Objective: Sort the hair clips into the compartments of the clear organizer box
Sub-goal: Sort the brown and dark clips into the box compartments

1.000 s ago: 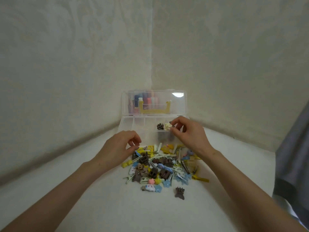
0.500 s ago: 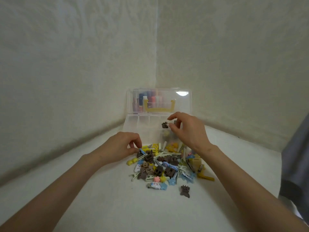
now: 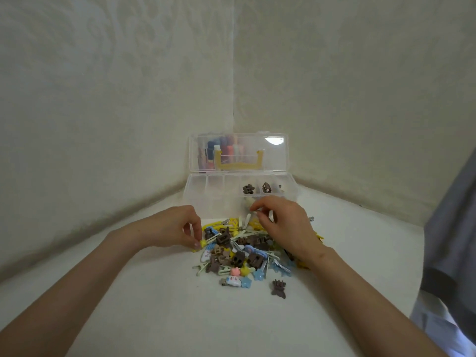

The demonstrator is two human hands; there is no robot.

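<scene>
Counter [image 3: 154,318]: white, set into a corner where two pale walls [image 3: 116,99] meet.
Organizer box [image 3: 213,202]: clear, at the far corner of the counter, open, its compartments facing up.
Lid [image 3: 273,161]: standing upright behind the box, with a yellow handle [image 3: 239,165] across it; coloured items [image 3: 224,150] show blurred through it.
Brown clips [image 3: 248,189]: two, each in its own compartment of the back row, toward the box's right end.
Cream clip [image 3: 248,202]: in a front-row compartment, just below the brown ones.
Pile of hair clips [image 3: 242,253]: brown, yellow, blue, pale green and white, heaped on the counter just in front of the box.
Brown claw clip [image 3: 278,288]: lying alone on the counter, on the near right side of the pile.
Left hand [image 3: 177,228]: curled at the pile's left edge, thumb and forefinger pinching a yellow clip [image 3: 202,244].
Right hand [image 3: 286,225]: fingers curled over the far right of the pile, close to the box's front wall; thumb and forefinger tips lie close together, and whether they hold anything cannot be told.
Grey cloth [image 3: 453,240]: hangs at the right edge of the view.
</scene>
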